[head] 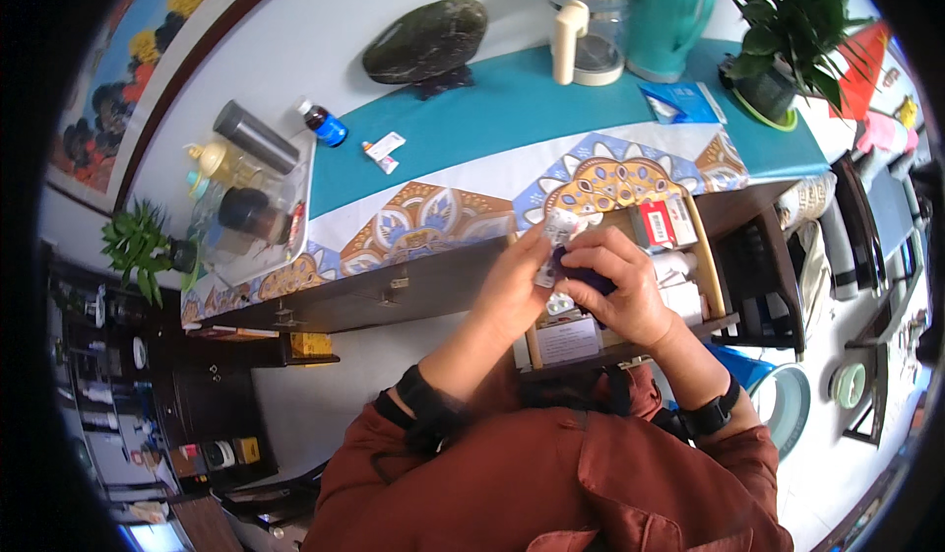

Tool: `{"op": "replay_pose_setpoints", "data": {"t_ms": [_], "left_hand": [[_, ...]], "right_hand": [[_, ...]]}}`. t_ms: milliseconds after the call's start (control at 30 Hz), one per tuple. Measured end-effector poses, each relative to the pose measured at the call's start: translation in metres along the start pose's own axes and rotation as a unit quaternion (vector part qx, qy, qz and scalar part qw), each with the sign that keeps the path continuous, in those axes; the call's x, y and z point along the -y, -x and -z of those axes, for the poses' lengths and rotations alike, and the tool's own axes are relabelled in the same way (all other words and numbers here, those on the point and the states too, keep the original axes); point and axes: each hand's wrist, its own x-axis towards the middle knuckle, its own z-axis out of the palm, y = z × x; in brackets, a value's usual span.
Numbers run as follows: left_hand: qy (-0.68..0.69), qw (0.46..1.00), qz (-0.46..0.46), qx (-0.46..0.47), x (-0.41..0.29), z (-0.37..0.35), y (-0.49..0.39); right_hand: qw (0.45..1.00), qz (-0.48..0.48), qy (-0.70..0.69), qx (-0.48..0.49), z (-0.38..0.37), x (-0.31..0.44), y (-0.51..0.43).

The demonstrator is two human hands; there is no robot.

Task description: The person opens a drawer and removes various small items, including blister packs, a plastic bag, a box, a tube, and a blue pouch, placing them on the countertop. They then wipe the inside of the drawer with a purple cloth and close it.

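Above an open wooden drawer [710, 279], my two hands work close together. My left hand [517, 279] grips a small white printed package [562, 224], which may be a blister strip or a packet. My right hand [619, 280] has its fingers curled around a dark purple object [595, 280]; the fingers cover most of it, so its kind is unclear. Inside the drawer, beneath the hands, lie a blister pack of pills [559, 304], a printed paper or box [570, 340], a red-and-white box [657, 224] and several white packages [682, 299].
A patterned cloth [421, 219] covers the cabinet top. On it stand a glass kettle [602, 42], a green thermos jug [664, 20], a polished stone [428, 41], a medicine bottle [325, 123], a small tube [380, 157] and a tray [303, 231] of bottles. A potted plant [775, 72] stands right.
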Motion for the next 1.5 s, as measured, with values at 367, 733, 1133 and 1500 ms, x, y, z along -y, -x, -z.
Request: {"op": "replay_pose_setpoints", "data": {"t_ms": [367,733,1133,1500], "left_hand": [[-0.115,0.99,0.077,0.008,-0.008,-0.015,0.008],[-0.372,0.923,0.094,0.014,-0.01,-0.001,0.005],[-0.803,0.58,0.107,0.084,0.042,0.046,-0.024],[-0.849,0.511,0.1,0.09,0.045,0.048,-0.025]], "right_hand": [[0.954,-0.088,0.21,-0.194,0.008,-0.028,-0.029],[0.963,-0.137,0.109,-0.206,0.044,-0.034,-0.005],[0.91,-0.337,0.071,-0.23,0.074,-0.025,0.126],[0.916,-0.319,0.067,-0.235,0.072,-0.028,0.132]]}}
